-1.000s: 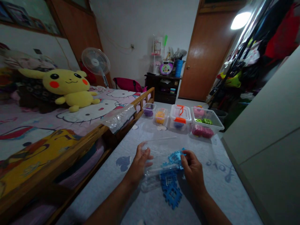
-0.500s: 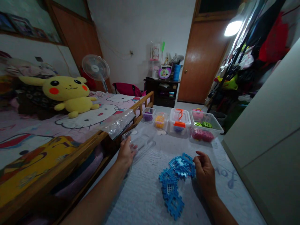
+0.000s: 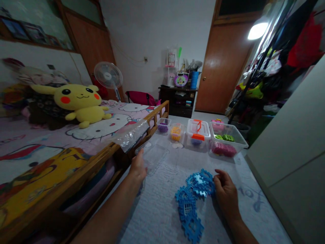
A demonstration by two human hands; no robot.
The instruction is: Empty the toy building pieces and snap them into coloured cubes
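Note:
My left hand (image 3: 138,167) is closed on the near left edge of a clear plastic box (image 3: 154,157), which looks empty and is low over the bed sheet. Several blue plastic interlocking blocks (image 3: 189,206) lie on the sheet, some flat in a row and some piled up. Right beside the pile is my right hand (image 3: 225,188), its fingers loosely curled and thumb and forefinger a little apart. The thumb side is at the pile's edge; whether it touches the blocks I cannot tell.
At the back stand a small tub of purple pieces (image 3: 163,127), a tub of yellow pieces (image 3: 176,133), a lidded box with orange latches (image 3: 198,130), and an open bin (image 3: 237,139) with green and red blocks. A wooden rail (image 3: 109,150) with plastic wrap (image 3: 132,134) runs left.
My left hand has turned slightly with the clear box, which now lies flatter. The whole view has shifted a little; my right hand and the blue blocks keep their places.

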